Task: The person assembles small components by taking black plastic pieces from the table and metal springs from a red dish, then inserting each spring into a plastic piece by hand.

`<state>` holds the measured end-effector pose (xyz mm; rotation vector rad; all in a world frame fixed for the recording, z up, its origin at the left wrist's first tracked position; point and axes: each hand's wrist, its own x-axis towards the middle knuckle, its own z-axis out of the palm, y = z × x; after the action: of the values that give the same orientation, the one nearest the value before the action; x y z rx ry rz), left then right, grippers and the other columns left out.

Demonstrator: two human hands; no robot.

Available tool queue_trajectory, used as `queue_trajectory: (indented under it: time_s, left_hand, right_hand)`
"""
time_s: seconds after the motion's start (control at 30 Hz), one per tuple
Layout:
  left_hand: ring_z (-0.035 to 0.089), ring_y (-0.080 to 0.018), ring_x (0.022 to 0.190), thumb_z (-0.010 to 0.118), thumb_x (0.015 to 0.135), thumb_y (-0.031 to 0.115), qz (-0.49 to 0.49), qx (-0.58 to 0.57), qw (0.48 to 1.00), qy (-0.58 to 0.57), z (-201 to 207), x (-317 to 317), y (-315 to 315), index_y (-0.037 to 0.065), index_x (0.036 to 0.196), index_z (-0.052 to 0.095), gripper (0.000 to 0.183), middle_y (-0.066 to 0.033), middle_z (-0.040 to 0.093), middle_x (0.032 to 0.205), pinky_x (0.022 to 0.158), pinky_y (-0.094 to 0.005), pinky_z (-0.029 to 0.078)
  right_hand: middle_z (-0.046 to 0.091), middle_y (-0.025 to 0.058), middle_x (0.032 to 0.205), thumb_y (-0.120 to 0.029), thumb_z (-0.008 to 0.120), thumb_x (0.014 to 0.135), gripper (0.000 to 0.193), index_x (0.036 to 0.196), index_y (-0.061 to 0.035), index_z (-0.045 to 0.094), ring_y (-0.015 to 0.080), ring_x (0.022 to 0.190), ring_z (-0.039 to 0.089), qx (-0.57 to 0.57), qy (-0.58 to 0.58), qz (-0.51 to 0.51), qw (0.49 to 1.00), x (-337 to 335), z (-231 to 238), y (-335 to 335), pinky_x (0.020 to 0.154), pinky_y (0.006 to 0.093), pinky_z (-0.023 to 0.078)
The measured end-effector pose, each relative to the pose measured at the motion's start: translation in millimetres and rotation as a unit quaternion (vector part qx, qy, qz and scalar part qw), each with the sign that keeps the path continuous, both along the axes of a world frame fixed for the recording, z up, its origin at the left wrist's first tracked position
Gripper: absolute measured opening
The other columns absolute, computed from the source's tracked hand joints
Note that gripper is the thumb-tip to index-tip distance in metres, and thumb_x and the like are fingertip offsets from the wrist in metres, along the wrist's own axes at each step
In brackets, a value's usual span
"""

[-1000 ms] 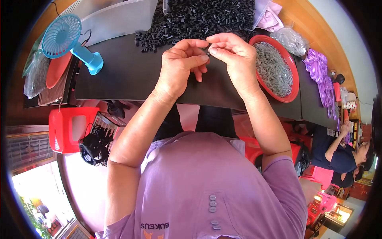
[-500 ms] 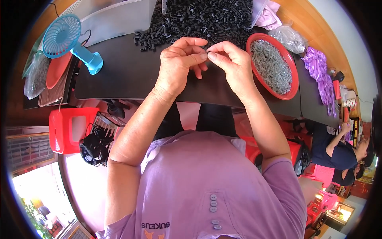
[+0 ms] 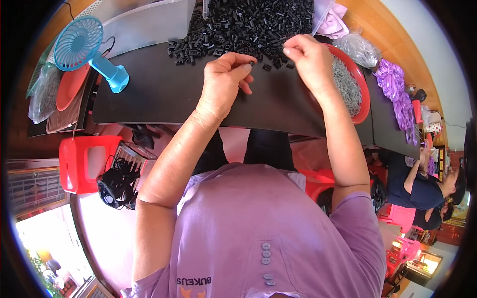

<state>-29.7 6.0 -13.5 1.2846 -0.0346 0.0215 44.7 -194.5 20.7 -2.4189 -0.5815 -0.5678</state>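
Note:
My left hand (image 3: 223, 82) is above the dark table, thumb and forefinger pinched on a small black plastic piece (image 3: 252, 63). My right hand (image 3: 314, 63) is apart from it, over the near left side of a red basin (image 3: 363, 79) and close to the right edge of a heap of small black plastic pieces (image 3: 248, 30). Its fingers are pressed together; whatever is between them is hidden or too small to make out. Small greyish, see-through pieces (image 3: 348, 89) fill the basin, partly covered by my right hand and wrist.
A blue fan (image 3: 107, 72) stands at the left, before a translucent plastic bin (image 3: 144, 32). Beyond the basin are a clear plastic bag (image 3: 358, 49) and purple ribbons (image 3: 397, 89). A red stool (image 3: 79, 169) is at lower left; other people (image 3: 417, 186) sit at far right.
My hands, together before, have come apart. The right one has moved right and away from me, toward the basin. My left hand stays nearly in place, still pinching.

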Motion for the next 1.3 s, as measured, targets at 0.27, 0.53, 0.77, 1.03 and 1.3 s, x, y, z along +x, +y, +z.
queue_trajectory:
  time_s: [0.27, 0.53, 0.77, 1.03, 1.3]
  left_hand:
    - [0.06, -0.0121, 0.069, 0.058, 0.094, 0.002, -0.002, -0.008, 1.0, 0.019, 0.7, -1.7, 0.3, -0.005, 0.105, 0.064, 0.015, -0.0071, 0.062, 0.087, 0.055, -0.0241, 0.051]
    - [0.06, -0.0129, 0.068, 0.058, 0.094, 0.003, 0.02, -0.095, 0.994, 0.04, -3.1, 1.6, 3.5, -0.005, 0.107, 0.063, 0.015, -0.0073, 0.061, 0.087, 0.054, -0.025, 0.051]
    - [0.058, -0.0077, 0.067, 0.061, 0.088, 0.001, -0.046, 0.086, 0.995, 0.014, 3.3, -3.5, -1.0, -0.005, 0.102, 0.067, 0.016, -0.0047, 0.064, 0.08, 0.054, -0.0207, 0.047]
    - [0.056, -0.0079, 0.066, 0.061, 0.088, 0.001, -0.053, 0.097, 0.994, 0.012, 2.7, -4.4, -0.9, -0.004, 0.101, 0.067, 0.015, -0.0047, 0.064, 0.08, 0.055, -0.0211, 0.047]
    - [0.055, -0.007, 0.065, 0.06, 0.088, 0.001, -0.058, 0.128, 0.99, 0.002, 1.9, -4.8, -1.2, -0.003, 0.1, 0.068, 0.015, -0.004, 0.063, 0.079, 0.055, -0.0212, 0.046]
  right_hand:
    - [0.061, 0.0018, 0.084, -0.005, 0.068, 0.074, 0.017, 0.086, -0.016, 0.072, 0.0243, 0.089, 0.062, -0.199, -0.155, 0.097, 0.963, 7.7, -17.2, 24.7, 0.077, 0.0395, 0.048]
    - [0.064, 0.0003, 0.089, -0.012, 0.07, 0.076, 0.013, 0.088, -0.0166, 0.073, 0.0245, 0.096, 0.062, -0.176, -0.122, 0.061, 0.975, 21.8, -12.7, 12.9, 0.081, 0.0407, 0.046]
    - [0.061, 0.0017, 0.084, -0.011, 0.07, 0.077, 0.011, 0.088, -0.0144, 0.07, 0.0257, 0.09, 0.061, -0.179, -0.131, 0.07, 0.973, 19.6, -12.2, 13.1, 0.078, 0.0403, 0.048]
    - [0.062, -0.0005, 0.084, -0.013, 0.074, 0.072, 0.013, 0.085, -0.0144, 0.072, 0.0217, 0.09, 0.061, -0.169, -0.096, 0.105, 0.975, 16.6, -24.3, 38.7, 0.079, 0.0378, 0.046]
    - [0.063, -0.0008, 0.084, -0.013, 0.072, 0.075, 0.01, 0.084, -0.0122, 0.069, 0.0219, 0.088, 0.061, -0.191, -0.066, 0.112, 0.973, 17.9, -15.7, 39.8, 0.079, 0.037, 0.045]
